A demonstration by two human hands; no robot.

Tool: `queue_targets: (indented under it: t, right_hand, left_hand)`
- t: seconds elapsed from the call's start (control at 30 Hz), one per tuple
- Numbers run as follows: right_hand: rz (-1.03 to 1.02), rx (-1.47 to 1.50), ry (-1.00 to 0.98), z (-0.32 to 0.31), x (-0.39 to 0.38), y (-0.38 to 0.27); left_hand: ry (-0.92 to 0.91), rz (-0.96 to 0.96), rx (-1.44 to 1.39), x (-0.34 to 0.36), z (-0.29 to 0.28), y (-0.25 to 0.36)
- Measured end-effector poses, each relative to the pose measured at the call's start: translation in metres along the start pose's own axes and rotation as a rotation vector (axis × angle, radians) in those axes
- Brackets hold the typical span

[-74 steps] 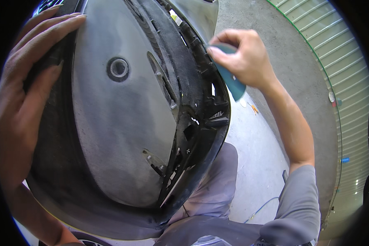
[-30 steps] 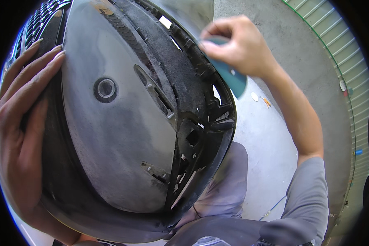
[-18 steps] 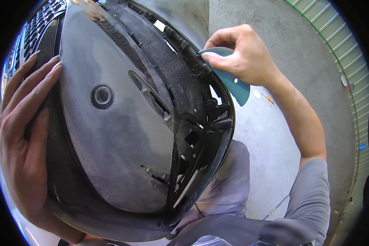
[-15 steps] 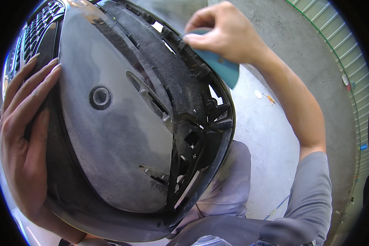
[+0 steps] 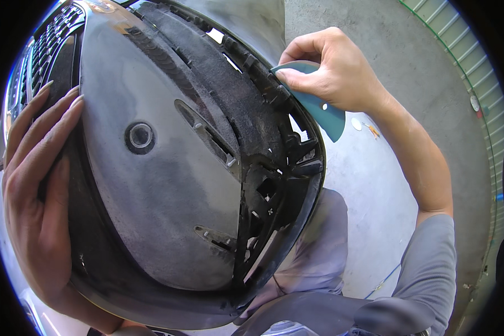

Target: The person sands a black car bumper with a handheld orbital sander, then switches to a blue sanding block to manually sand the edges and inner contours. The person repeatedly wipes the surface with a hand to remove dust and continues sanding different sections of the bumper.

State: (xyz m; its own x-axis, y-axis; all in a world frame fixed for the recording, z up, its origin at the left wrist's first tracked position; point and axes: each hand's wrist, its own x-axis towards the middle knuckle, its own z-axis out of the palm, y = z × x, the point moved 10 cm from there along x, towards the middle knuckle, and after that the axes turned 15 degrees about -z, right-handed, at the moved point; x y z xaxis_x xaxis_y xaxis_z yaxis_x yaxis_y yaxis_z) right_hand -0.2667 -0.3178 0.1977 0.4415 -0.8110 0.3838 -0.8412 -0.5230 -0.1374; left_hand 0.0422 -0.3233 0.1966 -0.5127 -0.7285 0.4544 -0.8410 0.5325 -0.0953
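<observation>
Right hand clamped on teal sheet at 2 o'clock of bumper; long axis 11-to-5, right hand nearer. Left hand unclenched against bumper's 9 o'clock side, well apart from sheet.

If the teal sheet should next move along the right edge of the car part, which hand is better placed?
Probably the right hand: it pinches the teal sheet by that edge, while the left hand lies against the left side of the car part.

Curved teal sheet beside grey-black bumper
</observation>
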Motion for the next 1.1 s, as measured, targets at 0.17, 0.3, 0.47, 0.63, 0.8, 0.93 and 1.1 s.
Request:
queue_targets:
  t: [0.17, 0.3, 0.47, 0.63, 0.8, 0.93, 1.1]
  right_hand:
    - [-0.027, -0.117, 0.035, -0.007, 0.019, -0.007]
    - [-0.001, -0.067, 0.001, -0.002, -0.003, -0.004]
    - [-0.076, -0.111, 0.051, -0.006, 0.020, -0.009]
    - [0.016, -0.005, -0.015, -0.001, 0.002, -0.010]
    - [-0.036, -0.059, 0.061, -0.005, 0.018, -0.009]
    - [-0.015, -0.018, 0.030, -0.005, 0.001, -0.008]
    - [-0.031, -0.043, 0.037, -0.007, 0.017, -0.008]
  left_hand:
    - [0.000, 0.004, 0.016, 0.000, 0.000, -0.002]
    - [0.010, 0.008, 0.006, -0.003, -0.002, -0.001]
    - [0.022, -0.009, 0.065, -0.006, -0.005, 0.000]
    - [0.017, 0.004, 0.045, -0.007, -0.005, 0.002]
    - [0.035, 0.001, 0.046, -0.010, -0.006, -0.001]
    - [0.032, -0.036, -0.013, -0.014, -0.003, -0.006]
    - [0.049, -0.048, -0.012, -0.015, -0.003, -0.008]
